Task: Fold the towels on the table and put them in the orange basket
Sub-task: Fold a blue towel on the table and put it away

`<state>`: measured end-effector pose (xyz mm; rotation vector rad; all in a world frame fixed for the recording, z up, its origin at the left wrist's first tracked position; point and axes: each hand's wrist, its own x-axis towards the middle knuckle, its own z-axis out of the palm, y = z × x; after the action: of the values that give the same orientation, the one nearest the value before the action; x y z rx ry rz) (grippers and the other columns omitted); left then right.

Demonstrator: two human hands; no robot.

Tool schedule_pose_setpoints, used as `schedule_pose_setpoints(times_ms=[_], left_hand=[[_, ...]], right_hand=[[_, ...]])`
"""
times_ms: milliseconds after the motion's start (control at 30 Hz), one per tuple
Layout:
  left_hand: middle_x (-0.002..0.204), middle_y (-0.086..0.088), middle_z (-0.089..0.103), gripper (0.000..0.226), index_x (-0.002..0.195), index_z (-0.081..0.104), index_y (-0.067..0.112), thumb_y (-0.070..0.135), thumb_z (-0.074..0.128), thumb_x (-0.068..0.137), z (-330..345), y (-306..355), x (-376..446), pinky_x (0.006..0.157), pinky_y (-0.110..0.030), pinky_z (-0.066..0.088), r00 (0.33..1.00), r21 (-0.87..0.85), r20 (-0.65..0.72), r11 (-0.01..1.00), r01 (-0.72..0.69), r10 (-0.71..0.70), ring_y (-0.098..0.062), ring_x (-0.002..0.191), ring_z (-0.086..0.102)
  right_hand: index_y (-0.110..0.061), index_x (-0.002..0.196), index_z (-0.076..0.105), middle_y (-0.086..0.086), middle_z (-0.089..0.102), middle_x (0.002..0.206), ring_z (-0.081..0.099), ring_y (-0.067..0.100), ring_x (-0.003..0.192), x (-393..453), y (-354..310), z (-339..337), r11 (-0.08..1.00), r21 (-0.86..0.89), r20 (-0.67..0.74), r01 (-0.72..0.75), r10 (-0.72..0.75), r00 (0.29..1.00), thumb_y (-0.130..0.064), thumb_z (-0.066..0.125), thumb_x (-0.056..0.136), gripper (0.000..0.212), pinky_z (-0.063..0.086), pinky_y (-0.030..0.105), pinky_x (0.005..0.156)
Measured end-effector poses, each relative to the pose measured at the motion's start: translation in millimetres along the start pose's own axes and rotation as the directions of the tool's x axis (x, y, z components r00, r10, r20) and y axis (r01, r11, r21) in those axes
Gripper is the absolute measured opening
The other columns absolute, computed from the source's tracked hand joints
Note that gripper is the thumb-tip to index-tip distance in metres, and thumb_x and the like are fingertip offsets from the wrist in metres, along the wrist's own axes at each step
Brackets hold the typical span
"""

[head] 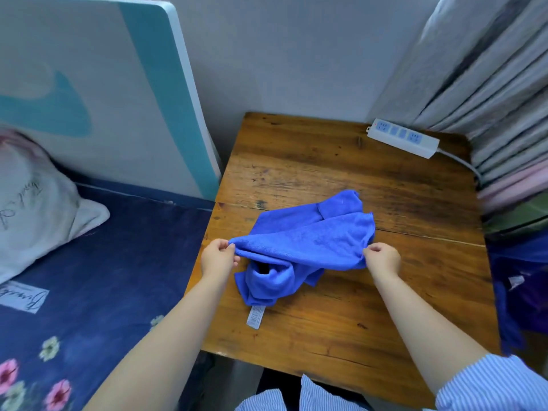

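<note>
A blue towel (308, 238) lies crumpled on the wooden table (355, 315), with a white label (255, 315) hanging from its near end. My left hand (218, 258) pinches the towel's left corner. My right hand (382, 258) pinches its right edge. Between the two hands the cloth is stretched and lifted slightly above the rest of the towel. No orange basket is in view.
A white power strip (403, 137) with its cable lies at the table's far right corner. A bed with a dark floral sheet (89, 292) and a pillow (32, 203) borders the table's left side. Curtains (489, 99) hang at the right. Blue and purple cloth (522, 280) sits beside the table's right edge.
</note>
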<state>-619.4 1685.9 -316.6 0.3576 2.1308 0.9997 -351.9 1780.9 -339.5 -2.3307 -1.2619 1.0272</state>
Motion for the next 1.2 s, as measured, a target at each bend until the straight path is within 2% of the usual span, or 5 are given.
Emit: schedule_pose_setpoints(times_ms=[233,800,967,1100,1200], left_hand=[[0.075,0.003,0.054,0.008,0.094,0.053,0.007,0.004,0.045,0.093,-3,69,-4,0.054,-0.010,0.049,0.979,-0.241,-0.021,0.949,-0.203,0.204,-0.002,0.057,0.057],[0.089,-0.004,0.057,0.007,0.091,0.053,0.014,0.011,0.047,0.092,6,320,-38,0.078,-0.030,0.046,0.740,-0.340,-0.289,0.658,-0.672,0.607,-0.019,0.084,0.053],[0.068,-0.003,0.050,0.030,0.064,0.042,0.017,0.002,0.040,0.090,-3,288,-25,0.069,-0.032,0.048,0.851,-0.472,-0.190,0.715,-0.516,0.489,-0.020,0.068,0.053],[0.078,-0.018,0.052,0.031,0.058,0.046,0.011,0.008,0.043,0.089,-2,229,-5,0.080,-0.036,0.048,0.873,-0.009,-0.069,0.874,-0.485,0.484,-0.025,0.077,0.052],[0.100,-0.024,0.063,0.021,0.087,0.064,-0.002,0.012,0.048,0.088,-1,173,1,0.083,-0.032,0.044,0.885,0.478,0.167,0.749,-0.458,0.434,-0.032,0.098,0.057]], right_hand=[[-0.008,0.101,0.063,0.006,0.055,0.075,0.039,0.010,0.056,9,-54,-87,0.725,0.679,-0.033,-0.119,0.191,0.981,-0.001,0.057,0.083,0.020,0.032,0.018,0.051],[-0.020,0.060,0.047,-0.006,0.048,0.062,0.053,0.002,0.048,-22,-260,-220,0.390,0.755,-0.401,0.526,-0.360,0.842,0.002,0.048,0.084,0.033,0.040,0.007,0.046],[-0.017,0.057,0.046,-0.001,0.051,0.056,0.053,0.007,0.049,-18,-223,-199,0.356,0.796,-0.386,0.490,-0.325,0.863,0.003,0.046,0.082,0.032,0.038,0.007,0.042],[-0.013,0.049,0.041,-0.003,0.043,0.029,0.041,0.002,0.026,3,-154,-164,0.562,0.760,-0.303,0.326,-0.138,0.943,0.000,0.046,0.079,0.033,0.031,0.019,0.040],[-0.012,0.047,0.042,0.002,0.045,0.032,0.047,0.017,0.049,16,-86,-135,0.824,0.533,-0.230,0.194,-0.079,0.970,-0.007,0.050,0.079,0.034,0.028,0.029,0.050]])
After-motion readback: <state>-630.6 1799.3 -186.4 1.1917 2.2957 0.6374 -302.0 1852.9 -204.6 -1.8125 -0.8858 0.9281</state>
